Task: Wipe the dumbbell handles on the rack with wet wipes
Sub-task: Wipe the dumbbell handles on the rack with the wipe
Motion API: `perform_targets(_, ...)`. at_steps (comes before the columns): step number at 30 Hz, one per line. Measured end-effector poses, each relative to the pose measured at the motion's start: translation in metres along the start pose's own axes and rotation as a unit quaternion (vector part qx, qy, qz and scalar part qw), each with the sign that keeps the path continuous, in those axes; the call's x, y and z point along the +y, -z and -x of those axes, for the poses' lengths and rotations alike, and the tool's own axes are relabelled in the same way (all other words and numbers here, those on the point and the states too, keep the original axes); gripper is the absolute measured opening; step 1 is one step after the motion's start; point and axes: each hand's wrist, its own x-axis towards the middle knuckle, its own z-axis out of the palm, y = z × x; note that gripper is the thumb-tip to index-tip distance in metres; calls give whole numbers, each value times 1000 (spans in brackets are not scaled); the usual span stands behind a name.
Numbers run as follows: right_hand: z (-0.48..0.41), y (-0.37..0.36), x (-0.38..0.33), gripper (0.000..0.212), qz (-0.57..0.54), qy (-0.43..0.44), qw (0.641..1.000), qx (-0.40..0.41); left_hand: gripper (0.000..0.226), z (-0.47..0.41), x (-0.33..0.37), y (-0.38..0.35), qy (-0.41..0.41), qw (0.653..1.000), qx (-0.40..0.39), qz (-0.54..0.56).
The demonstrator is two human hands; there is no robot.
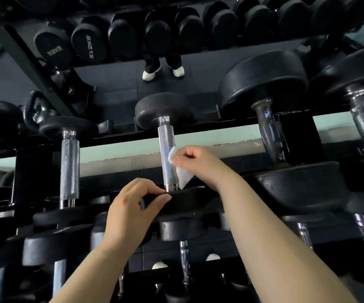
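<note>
Chrome knurled centre handle (165, 149) mid-wipe, by the look of it. Pressed against its right side: white wet wipe (181, 171), pinched by right hand (195, 159), tail hanging loose. At handle's near end, left hand (130, 213) curled round black head (187, 201), steadying. Next, probably: wrapping round and dragging lengthwise. Handle's underside and actual contact patch hidden; lower dumbbells (177, 231) beneath handle too dark to read.

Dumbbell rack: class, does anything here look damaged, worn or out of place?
The large dumbbell handle right of the handle being wiped looks dark and tarnished, unlike its bright neighbours. The pale wall behind has a chipped paint edge.
</note>
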Motion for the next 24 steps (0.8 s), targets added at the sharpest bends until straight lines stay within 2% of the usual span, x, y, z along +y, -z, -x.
perform_targets(3, 7, -5, 8, 11, -30, -10, 999, -21, 25, 2, 0, -2, 7, 1000, 11, 11)
perform_targets(6, -11, -9, -3, 14, -75, 11, 995, 65, 37, 4, -1, -2, 12, 1000, 12, 6)
perform_targets(10, -38, -9, -24, 5, -104, 60, 982, 143, 40, 4, 1, -3, 21, 1000, 17, 10)
perform_targets(12, -32, -9, -21, 8, -90, 53, 987, 126, 40, 5, -1, -3, 22, 999, 20, 12)
perform_targets(15, -3, -12, -2, 9, -14, 22, 999, 37, 24, 5, -4, -2, 19, 999, 14, 27)
perform_targets(17, 8, -12, 7, 16, -3, 17, 1000, 17, 23, 3, -5, -2, 12, 999, 11, 39)
perform_targets(19, 2, -12, 3, 17, -10, 23, 999, 45, 21, 2, -5, -2, 11, 999, 6, 44)
perform_targets(24, -31, -12, -19, 6, -49, 61, 985, 156, 27, 2, -4, -1, 8, 999, 7, 51)
